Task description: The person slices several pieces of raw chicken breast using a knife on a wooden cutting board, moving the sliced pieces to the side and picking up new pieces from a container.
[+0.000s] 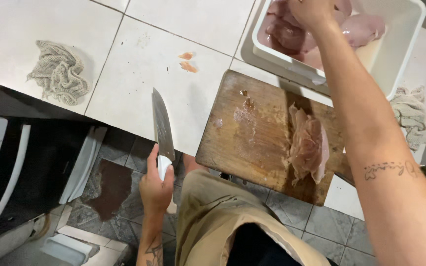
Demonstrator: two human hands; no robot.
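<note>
The left hand [155, 187] is closed around the white handle of a kitchen knife [163, 129], blade pointing to 12 o'clock. At 2 o'clock, the right hand [311, 11] reaches into a white tub [400, 37] of raw chicken breasts [363, 27]; its finger spread cannot be told. Sliced chicken [307, 144] lies on the wooden cutting board [252, 133].

Pale pink chicken [307, 145] on a brown wooden board [252, 143], white tub [395, 44], white-handled steel knife [163, 133].

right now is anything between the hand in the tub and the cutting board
Nothing visible blocks it. The right hand is over the raw chicken in the white tub, whose near wall borders the cutting board. A pile of sliced chicken lies on the board's right side.
</note>
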